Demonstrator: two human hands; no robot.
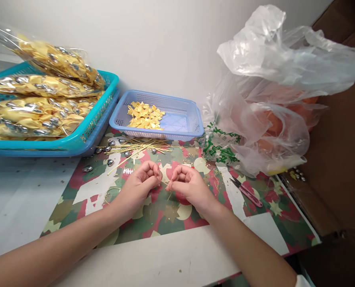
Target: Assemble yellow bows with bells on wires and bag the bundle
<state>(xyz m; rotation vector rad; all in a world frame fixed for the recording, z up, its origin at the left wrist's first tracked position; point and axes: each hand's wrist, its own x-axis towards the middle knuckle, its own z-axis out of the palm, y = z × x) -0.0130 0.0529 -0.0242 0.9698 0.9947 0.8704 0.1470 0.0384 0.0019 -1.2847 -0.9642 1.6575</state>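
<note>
Over the camouflage-patterned table cover (171, 221), my left hand (140, 185) and my right hand (191, 185) face each other a short way apart. Both are closed, thumb pressed to fingertips. A thin gold cord (169, 195) runs between the fingertips, and a loose end hangs below my right hand. Whatever else the fingers may hold is hidden. Just beyond them lies a bundle of gold cords (144, 146), with several silver beads (110, 162) scattered around it. Behind the bundle, a blue basket (165, 134) holds yellow ribbon bows (146, 115).
Thread snips with a pink handle (249, 195) lie to the right. At the left, a teal basket (90, 123) holds clear bags of yellow bows with silver beads (46, 115). Crumpled plastic bags (255, 111) stand at the back right, beside a brown cardboard surface (338, 159).
</note>
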